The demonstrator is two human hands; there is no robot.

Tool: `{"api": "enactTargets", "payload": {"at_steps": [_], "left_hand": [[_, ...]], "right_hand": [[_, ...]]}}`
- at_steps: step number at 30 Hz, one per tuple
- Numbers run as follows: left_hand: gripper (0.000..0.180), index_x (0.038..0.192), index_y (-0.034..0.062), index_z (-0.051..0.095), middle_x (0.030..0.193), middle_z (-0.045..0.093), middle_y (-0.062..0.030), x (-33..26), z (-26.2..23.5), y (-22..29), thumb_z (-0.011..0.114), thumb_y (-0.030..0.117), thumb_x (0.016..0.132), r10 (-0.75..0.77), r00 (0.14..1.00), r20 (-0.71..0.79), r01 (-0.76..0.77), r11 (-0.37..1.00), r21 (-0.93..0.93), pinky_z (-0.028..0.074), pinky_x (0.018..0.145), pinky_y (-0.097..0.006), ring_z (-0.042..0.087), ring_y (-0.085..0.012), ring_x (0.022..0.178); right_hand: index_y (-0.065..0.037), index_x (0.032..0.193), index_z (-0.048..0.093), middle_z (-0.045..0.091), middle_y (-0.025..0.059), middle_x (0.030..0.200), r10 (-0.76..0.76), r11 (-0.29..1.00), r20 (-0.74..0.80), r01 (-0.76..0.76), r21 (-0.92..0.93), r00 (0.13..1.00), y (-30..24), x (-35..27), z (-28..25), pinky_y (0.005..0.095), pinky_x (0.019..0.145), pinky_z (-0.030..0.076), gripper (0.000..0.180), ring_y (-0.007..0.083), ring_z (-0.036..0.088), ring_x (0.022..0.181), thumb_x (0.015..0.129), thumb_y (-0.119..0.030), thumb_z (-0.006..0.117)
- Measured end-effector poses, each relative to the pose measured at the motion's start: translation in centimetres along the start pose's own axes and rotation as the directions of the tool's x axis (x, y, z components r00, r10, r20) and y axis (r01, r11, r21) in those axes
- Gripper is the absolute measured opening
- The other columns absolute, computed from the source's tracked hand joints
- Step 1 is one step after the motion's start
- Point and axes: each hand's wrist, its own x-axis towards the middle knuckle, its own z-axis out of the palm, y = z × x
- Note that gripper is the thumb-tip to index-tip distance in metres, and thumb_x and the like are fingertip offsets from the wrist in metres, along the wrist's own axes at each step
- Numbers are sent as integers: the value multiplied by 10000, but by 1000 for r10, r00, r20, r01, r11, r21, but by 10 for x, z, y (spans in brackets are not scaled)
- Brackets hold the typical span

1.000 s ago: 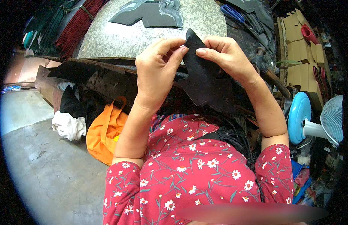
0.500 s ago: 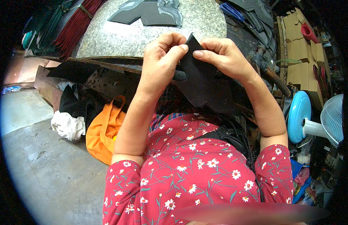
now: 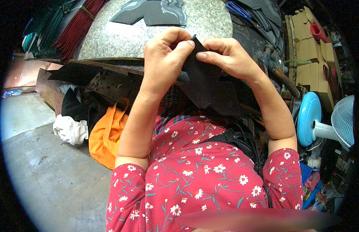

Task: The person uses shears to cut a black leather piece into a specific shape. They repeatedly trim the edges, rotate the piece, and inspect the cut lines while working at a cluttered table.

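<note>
A thin black sheet (image 3: 210, 87), leather or fabric by its look, hangs from both of my hands in front of the worktable edge. My left hand (image 3: 166, 52) pinches its upper corner between thumb and fingertips. Just to the right, my right hand (image 3: 226, 56) grips the same edge with its thumb on top and fingers curled behind. The sheet's top narrows to a folded point between the two hands. Its lower part drops toward my lap, where the dark background hides some of its outline. Beyond my hands, flat dark grey cut pieces (image 3: 148, 14) lie on the speckled slab (image 3: 106, 42).
Bundles of dark red cords (image 3: 79, 27) lie at the table's left. Blue-handled scissors (image 3: 238, 10) rest at the back right. An orange bag (image 3: 106, 135) and a white cloth (image 3: 70, 129) are low on the left. A fan with a blue base (image 3: 309, 119) and cardboard boxes (image 3: 303, 50) stand right.
My left hand has moved slightly up and left, and the sheet's pointed top has shifted left with it, now looking more folded. My right hand still grips, nearly in the same place.
</note>
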Motion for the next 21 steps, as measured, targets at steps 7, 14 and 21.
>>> {"api": "enactTargets", "payload": {"at_steps": [7, 14, 21], "left_hand": [[128, 850, -8, 671, 705, 631, -56, 8, 1, -4, 669, 119, 866, 97, 994, 49, -103, 987, 127, 475, 620, -279, 574, -106, 666], [180, 788, -15, 648, 669, 592, -41, 16, -2, -6, 609, 146, 859, -18, 969, 245, 3, 998, 64, 451, 608, -283, 543, -86, 665], [158, 820, 43, 635, 724, 531, 51, 15, -1, -3, 609, 183, 890, -143, 927, 346, 190, 976, -104, 380, 628, -230, 483, -65, 679]], "right_hand": [[1, 1033, 692, 581, -85, 858, -93, 978, -73, 105, 182, 993, 0, 3, 9, 206, 669, 418, 190, 4, 491, 780, 971, -177, 665], [-4, 935, 671, 534, -77, 706, -2, 999, 29, 3, -41, 1000, -6, -2, 1, 243, 624, 442, 192, 33, 495, 693, 932, -193, 706], [-33, 898, 683, 506, -77, 634, -36, 976, 41, 44, -215, 999, -4, 0, 3, 230, 511, 387, 238, 29, 466, 574, 924, -267, 716]]}}
